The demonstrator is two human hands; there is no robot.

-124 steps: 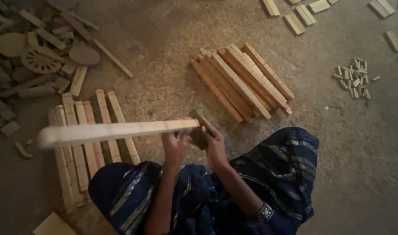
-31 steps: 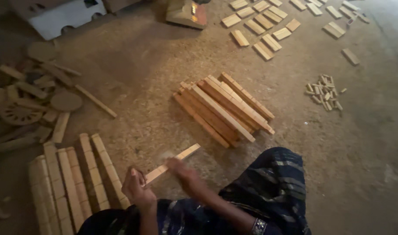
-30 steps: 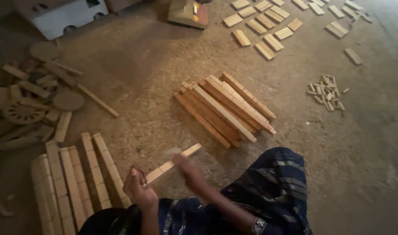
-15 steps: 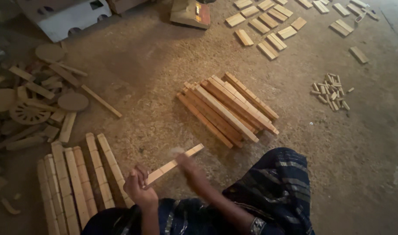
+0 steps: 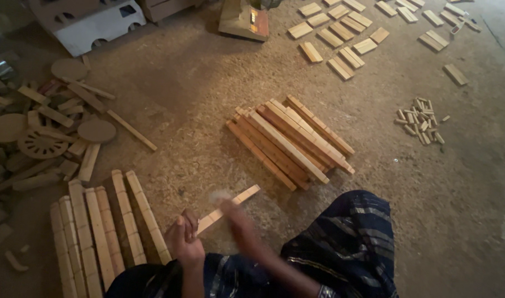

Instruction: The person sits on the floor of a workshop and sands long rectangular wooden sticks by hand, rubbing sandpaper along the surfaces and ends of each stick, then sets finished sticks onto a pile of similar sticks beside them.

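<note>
The concrete floor [image 5: 208, 88] is dusted with sawdust and carries all the stock. At the middle lies a stack of long wooden slats [image 5: 288, 140], piled at an angle; at the lower left a row of pale sticks [image 5: 100, 229] lies side by side. Upper right holds flat short blocks [image 5: 340, 38] laid in rows, and a small heap of pegs [image 5: 421, 120] sits well apart at the right. Discs, a spoked wheel and offcuts [image 5: 40, 135] clutter the left.

The left hand [image 5: 185, 243] is clenched round the near end of one wooden stick [image 5: 230, 203], which slants up and away over the lap. The right hand [image 5: 236, 216] is blurred against the stick's middle; whether its grip is closed I cannot tell. The step looks like rubbing or sanding the stick's face. The next move would call for steady hold at the left.
</note>
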